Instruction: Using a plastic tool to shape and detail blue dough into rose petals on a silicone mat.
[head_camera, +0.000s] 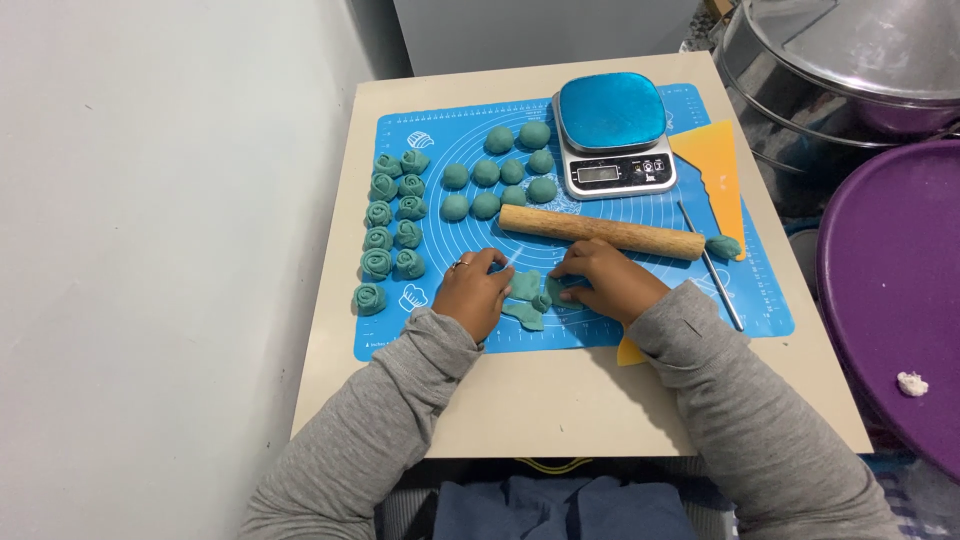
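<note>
On a blue silicone mat lie flattened pieces of teal dough, overlapping one another. My left hand, a ring on one finger, rests at their left side with fingertips on the dough. On their right end sits my right hand, its fingers pinching the dough. Behind my hands a wooden rolling pin lies across the mat.
Several rose-shaped dough pieces stand in rows at the mat's left. Several dough balls sit mid-mat. A kitchen scale, an orange scraper, a thin metal rod and a small dough lump lie right. A purple basin and metal pots stand beyond the table.
</note>
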